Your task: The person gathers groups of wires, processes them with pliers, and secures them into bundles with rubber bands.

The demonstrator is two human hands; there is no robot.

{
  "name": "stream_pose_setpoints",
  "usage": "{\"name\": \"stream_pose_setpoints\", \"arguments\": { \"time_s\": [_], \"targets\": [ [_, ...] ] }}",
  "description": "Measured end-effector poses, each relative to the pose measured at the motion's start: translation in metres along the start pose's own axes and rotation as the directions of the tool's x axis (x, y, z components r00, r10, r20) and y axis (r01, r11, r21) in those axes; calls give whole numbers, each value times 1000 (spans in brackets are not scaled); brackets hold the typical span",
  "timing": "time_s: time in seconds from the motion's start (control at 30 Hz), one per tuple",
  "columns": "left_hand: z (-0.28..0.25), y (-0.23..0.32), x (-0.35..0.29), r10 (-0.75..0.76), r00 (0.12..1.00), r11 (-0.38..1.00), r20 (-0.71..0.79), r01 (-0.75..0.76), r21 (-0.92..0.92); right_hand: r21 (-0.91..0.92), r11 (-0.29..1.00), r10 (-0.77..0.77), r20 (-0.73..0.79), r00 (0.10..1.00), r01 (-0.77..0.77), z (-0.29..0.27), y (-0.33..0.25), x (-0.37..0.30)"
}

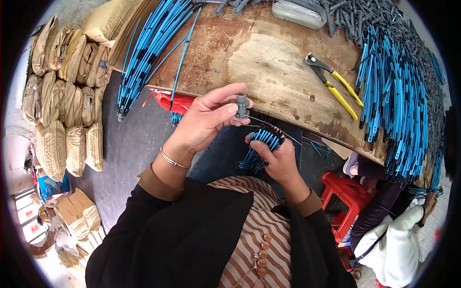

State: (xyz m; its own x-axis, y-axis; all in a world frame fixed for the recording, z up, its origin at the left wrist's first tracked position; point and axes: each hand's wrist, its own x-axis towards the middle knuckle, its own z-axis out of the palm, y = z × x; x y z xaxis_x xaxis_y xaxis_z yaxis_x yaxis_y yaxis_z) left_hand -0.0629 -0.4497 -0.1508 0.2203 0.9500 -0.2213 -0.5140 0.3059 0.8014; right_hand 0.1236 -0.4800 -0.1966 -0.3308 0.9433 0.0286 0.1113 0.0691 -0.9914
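Between the thumb and fingers of my left hand [201,117] is a small grey plastic fitting [242,106] with a ridged, threaded-looking end. My right hand [282,163] is wrapped round a bundle of thin blue rods [265,138] with black ends. Thin wires stretch from the rods' tips toward the fitting; whether they enter it I cannot tell. Both hands are just off the near edge of the wooden table [269,62]. Pliers [333,84] with yellow handles lie on the tabletop beyond my right hand.
Blue rods [153,45] hang over the table's left edge, and a big pile [396,96] covers its right side beside grey fittings [353,17]. A clear plastic box [298,13] sits at the back. Brown sacks [67,96] are stacked left. A red stool [348,197] and a seated person [384,225] are right.
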Motion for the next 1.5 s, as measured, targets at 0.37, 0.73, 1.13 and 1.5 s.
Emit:
{"name": "stream_pose_setpoints", "arguments": {
  "time_s": [0.37,0.73,1.13,1.5],
  "targets": [
    [-5,-9,-5,-47,995,988,92,33,154,-12,1000,-16,-11,1000,16,-1,-1,-6],
    [1,-14,-1,24,990,997,139,-33,65,-37,999,-10,-12,1000,9,-10,-2,-8],
    [1,-19,4,64,981,980,185,-97,176,-21,999,25,-15,1000,-26,-12,-1,-8],
    [14,-24,-2,194,961,858,198,-264,440,-51,999,3,-47,999,-5,-16,4,-4]
  ]
}}
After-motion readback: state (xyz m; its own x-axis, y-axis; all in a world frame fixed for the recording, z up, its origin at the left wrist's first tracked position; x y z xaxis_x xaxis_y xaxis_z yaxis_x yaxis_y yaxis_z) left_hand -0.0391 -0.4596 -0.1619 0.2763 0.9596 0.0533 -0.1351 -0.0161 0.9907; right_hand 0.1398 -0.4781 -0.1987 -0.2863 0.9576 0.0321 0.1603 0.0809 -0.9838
